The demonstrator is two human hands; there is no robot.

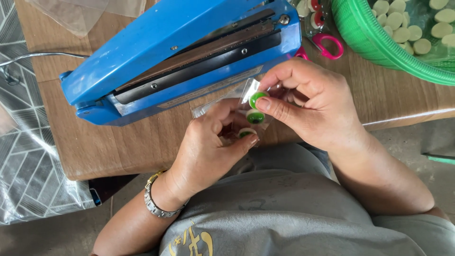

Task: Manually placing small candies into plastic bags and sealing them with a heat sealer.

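1. Clear plastic pouch point(250, 102) sits between both hands, just above the near edge of the wooden table point(118, 147). I see three round green-and-white eye-shaped candies point(256, 117) stacked in a column inside it.
2. Right hand point(308, 102): thumb and forefinger are pinched together on the pouch's upper end, at the topmost candy; the other fingers curl over it.
3. Left hand point(208, 142): fingers are closed on the pouch's lower end, thumb tip against the bottom candy. A metal watch band point(156, 201) circles that wrist.
4. Blue heat sealer point(180, 52) lies just behind the hands, set at a slant, its dark sealing bar facing them.
5. Pink-handled scissors point(327, 45) lie past the sealer's right end, partly hidden.
6. Green basket point(365, 35) at top right holds pale round candies point(403, 28).
7. More clear film point(85, 12) lies at the table's far left corner.
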